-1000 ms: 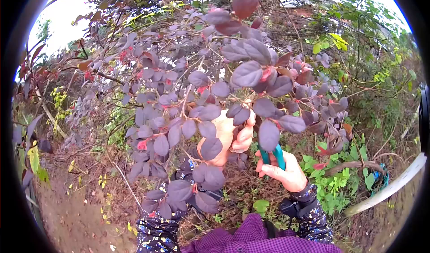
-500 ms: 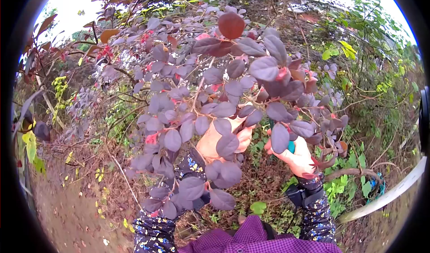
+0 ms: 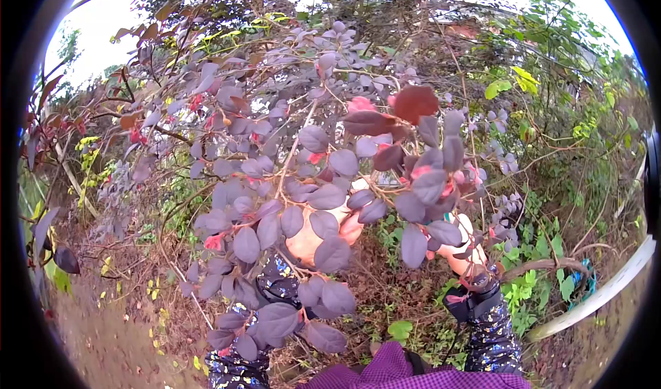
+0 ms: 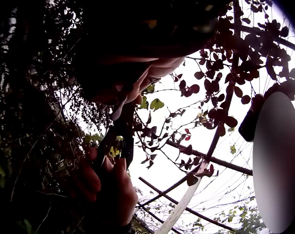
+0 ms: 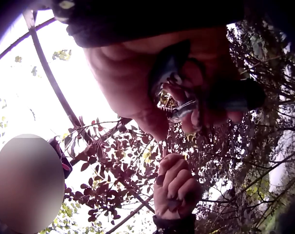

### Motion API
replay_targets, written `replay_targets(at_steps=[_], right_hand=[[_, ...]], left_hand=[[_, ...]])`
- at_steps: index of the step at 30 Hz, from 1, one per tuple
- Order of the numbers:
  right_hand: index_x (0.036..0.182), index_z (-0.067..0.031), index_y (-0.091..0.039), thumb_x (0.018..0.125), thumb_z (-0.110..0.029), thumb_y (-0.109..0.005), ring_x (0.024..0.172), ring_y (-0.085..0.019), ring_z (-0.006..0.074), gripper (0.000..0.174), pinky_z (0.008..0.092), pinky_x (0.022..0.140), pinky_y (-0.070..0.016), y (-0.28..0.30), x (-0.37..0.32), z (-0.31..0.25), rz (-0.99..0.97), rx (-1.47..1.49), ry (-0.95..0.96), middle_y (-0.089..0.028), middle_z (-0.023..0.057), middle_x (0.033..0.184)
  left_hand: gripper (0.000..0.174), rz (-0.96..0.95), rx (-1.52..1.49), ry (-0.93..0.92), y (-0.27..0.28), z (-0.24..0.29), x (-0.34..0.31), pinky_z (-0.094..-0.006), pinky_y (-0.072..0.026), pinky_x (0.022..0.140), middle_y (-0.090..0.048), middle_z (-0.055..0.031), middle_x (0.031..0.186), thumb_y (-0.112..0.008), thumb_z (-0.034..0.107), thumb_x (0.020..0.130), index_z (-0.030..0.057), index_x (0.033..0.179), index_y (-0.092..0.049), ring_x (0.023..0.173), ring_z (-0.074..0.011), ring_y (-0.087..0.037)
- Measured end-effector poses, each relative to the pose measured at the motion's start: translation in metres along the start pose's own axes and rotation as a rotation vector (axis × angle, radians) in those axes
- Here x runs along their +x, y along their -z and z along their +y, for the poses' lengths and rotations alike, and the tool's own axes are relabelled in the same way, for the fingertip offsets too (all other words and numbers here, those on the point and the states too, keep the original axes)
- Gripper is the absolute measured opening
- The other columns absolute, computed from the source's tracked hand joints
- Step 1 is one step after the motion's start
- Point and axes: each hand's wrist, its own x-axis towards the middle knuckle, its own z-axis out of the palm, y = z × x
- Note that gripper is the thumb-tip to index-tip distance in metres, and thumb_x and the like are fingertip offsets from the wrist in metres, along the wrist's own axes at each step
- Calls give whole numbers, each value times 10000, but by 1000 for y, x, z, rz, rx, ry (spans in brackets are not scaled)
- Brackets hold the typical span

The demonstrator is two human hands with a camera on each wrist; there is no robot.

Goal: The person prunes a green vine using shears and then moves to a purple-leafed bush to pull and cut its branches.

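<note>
A shrub [image 3: 330, 196] with dark purple leaves and pink young tips fills the middle of the head view. Behind its leaves my left hand [image 3: 310, 237] has its fingers curled at a thin stem, whose held part is mostly hidden. In the right wrist view the same left hand [image 5: 176, 187] shows as a curled fist. My right hand [image 3: 465, 248], partly covered by leaves, grips pruning shears [image 5: 169, 68] with teal handles. Their spring shows between the handles. From the left wrist, the shears [image 4: 119, 139] point up toward the left hand, close below it.
A pale curved pole [image 3: 595, 292] slants across the lower right, near a brown bent branch [image 3: 544, 265] and a bit of blue-green netting [image 3: 585, 282]. Leafy weeds [image 3: 523, 299] grow below. Bare soil [image 3: 124, 334] lies at the left.
My hands have moved apart, the left a little leftward, the right to the right with the shears. The twig with the reddish top leaf has swung down and to the right.
</note>
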Motion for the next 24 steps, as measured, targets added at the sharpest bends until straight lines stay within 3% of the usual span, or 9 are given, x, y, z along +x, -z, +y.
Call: replay_targets(at_steps=[3, 4, 5, 7, 9, 13, 17, 18, 24], right_hand=[[871, 11, -573, 826, -202, -614, 479, -472, 129, 221, 233, 461, -373, -3, 3, -24, 61, 184, -259, -525, 19, 609], [900, -15, -549, 842, -217, -639, 500, -451, 63, 229, 226, 469, -372, -2, 2, -16, 20, 288, -266, -528, 4, 641], [900, -15, -549, 842, -217, -639, 500, -451, 63, 229, 226, 469, -372, -3, 0, -10, 20, 291, -262, -528, 4, 641], [897, -8, -548, 849, -243, -627, 501, -467, 76, 253, 225, 473, -379, -6, -4, 4, 37, 369, -255, -527, 9, 635], [928, -4, -543, 862, -242, -608, 548, -505, 90, 256, 232, 500, -407, -10, -11, 24, 22, 391, -300, -533, 16, 644], [1042, 1, -522, 857, -160, -610, 598, -522, 81, 260, 232, 530, -450, -31, -45, 63, -47, 352, -558, -552, 15, 755], [929, -16, -504, 835, -174, -662, 567, -491, 53, 243, 212, 488, -414, -57, -100, 123, -95, 562, -621, -540, 2, 727], [867, -32, -489, 819, -201, -688, 532, -468, 46, 266, 211, 462, -394, -60, -106, 131, -134, 496, -804, -535, -10, 691], [867, -19, -489, 824, -170, -671, 552, -514, 79, 240, 225, 489, -440, -77, -133, 152, -49, 484, -856, -623, 52, 760]], left_hand=[[240, -142, 8, 113, 37, -3, 22, -245, -365, 466, -438, 0, 575, -553, 260, 901, 21, 883, -566, 509, -99, -460], [277, -59, 210, 53, 3, 17, 9, -208, -233, 390, -360, 50, 522, -452, 279, 959, 48, 829, -533, 401, -42, -283], [334, -52, 134, 37, 4, 14, 10, -205, -191, 367, -298, 61, 459, -453, 293, 959, 51, 739, -522, 365, -42, -235], [326, 80, 191, 91, 2, 10, 8, -209, -197, 371, -328, 55, 479, -457, 292, 957, 51, 749, -526, 375, -43, -250], [325, -9, 268, 139, 12, -2, 3, -216, -212, 385, -356, 49, 501, -482, 309, 942, 52, 749, -531, 397, -46, -277], [316, 39, 456, 315, 43, -61, -24, -211, -326, 432, -485, 14, 558, -487, 319, 939, 48, 796, -566, 459, -56, -419], [208, -45, 546, 331, 95, -139, -65, -219, -451, 632, -597, -11, 753, -540, 201, 918, 11, 988, -588, 678, -75, -552], [192, 5, 555, 335, 99, -150, -75, -229, -468, 679, -613, -17, 836, -557, 134, 900, 11, 1047, -578, 741, -84, -575], [368, 151, 453, 339, 83, -168, -85, -258, -446, 888, -586, -55, 1047, -601, 52, 854, 25, 1207, -500, 981, -120, -554]])
